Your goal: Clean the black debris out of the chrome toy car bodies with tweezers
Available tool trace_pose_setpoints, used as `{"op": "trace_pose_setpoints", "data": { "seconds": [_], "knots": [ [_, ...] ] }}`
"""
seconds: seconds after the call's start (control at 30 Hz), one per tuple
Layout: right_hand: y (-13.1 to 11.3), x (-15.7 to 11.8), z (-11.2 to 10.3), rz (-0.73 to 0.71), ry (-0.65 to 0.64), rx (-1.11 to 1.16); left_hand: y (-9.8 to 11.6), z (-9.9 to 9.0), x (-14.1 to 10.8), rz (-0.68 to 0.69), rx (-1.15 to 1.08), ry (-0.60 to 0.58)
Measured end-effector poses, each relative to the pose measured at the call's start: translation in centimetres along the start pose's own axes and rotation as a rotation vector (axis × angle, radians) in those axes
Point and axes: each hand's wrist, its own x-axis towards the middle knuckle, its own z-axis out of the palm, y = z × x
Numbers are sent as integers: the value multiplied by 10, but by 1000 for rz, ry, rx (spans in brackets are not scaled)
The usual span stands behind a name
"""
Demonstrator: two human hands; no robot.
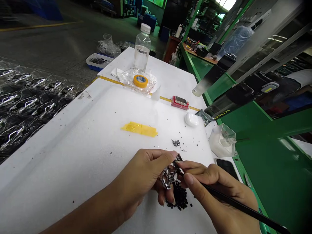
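Note:
My left hand (146, 175) is closed around a small shiny chrome-and-black part (168, 177), tilted between thumb and fingers. In my right hand (216, 188) lies a long slim black tool (234, 202), gripped like a pen. Its tip meets the part or ends very close to it; the fingers hide the exact contact, and whether it is a pair of tweezers I cannot tell. Below the hands a heap of tiny black pieces (180, 196) sits on the white work surface (85, 169). A smaller pile of tiny dark slivers (175, 143) lies just beyond my fingers.
Ahead is a strip of yellow tape (140, 129). Further back stand a tape roll (140, 81) and a clear bottle (142, 48). To the right are a white case (191, 119), a red box (179, 102), a clear container (222, 141) and a phone (227, 169). Glossy parts (31, 100) fill the left.

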Motion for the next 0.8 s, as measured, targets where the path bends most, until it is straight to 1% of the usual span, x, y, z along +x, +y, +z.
{"op": "trace_pose_setpoints", "data": {
  "seconds": [0.07,0.13,0.23,0.47,0.67,0.8],
  "knots": [
    [-2,-1,1,48,20,-11,0,0,0,7,-6,3],
    [-4,-3,2,66,27,-30,0,0,-1,11,-12,9],
    [-5,-4,2,73,38,-76,1,1,-1,15,-10,16],
    [-7,-3,2,63,16,-104,0,1,-1,27,-4,26],
    [-5,1,0,10,-36,-69,0,1,-2,21,2,33],
    [-3,4,-3,-132,-124,-89,1,-2,-3,19,-13,17]
  ]
}}
